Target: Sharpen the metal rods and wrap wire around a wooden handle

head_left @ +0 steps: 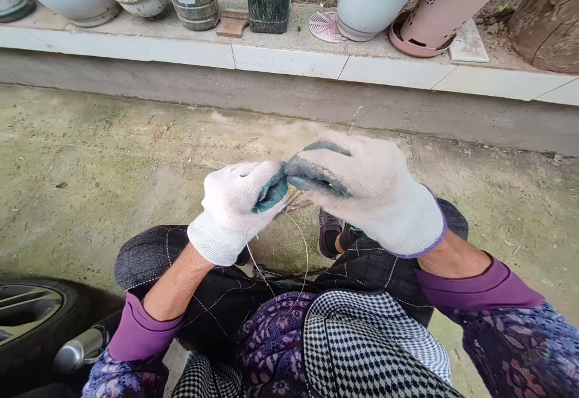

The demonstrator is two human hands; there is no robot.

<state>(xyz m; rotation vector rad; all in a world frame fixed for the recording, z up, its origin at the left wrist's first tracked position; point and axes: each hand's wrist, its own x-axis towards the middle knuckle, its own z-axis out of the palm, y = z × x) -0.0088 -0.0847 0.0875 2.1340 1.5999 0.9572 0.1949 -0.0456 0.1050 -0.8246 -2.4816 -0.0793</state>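
Observation:
Both my hands wear white knit gloves with teal-coated fingertips. My left hand (235, 208) and my right hand (362, 190) meet fingertip to fingertip above my knees, each pinched shut on a thin metal wire (304, 247). The wire loops down from the pinch toward my lap. A short free end of it sticks up behind my right hand. I sit with dark checked trousers and a patterned apron under my arms.
Bare concrete ground (90, 169) lies ahead. A raised tiled ledge (289, 60) carries several pots and tubs, a round pink grate (324, 26) and a tilted pink cylinder (447, 0). A tyre (31, 313) and a metal tube (79, 347) sit at the lower left. My shoe (329, 229) shows below.

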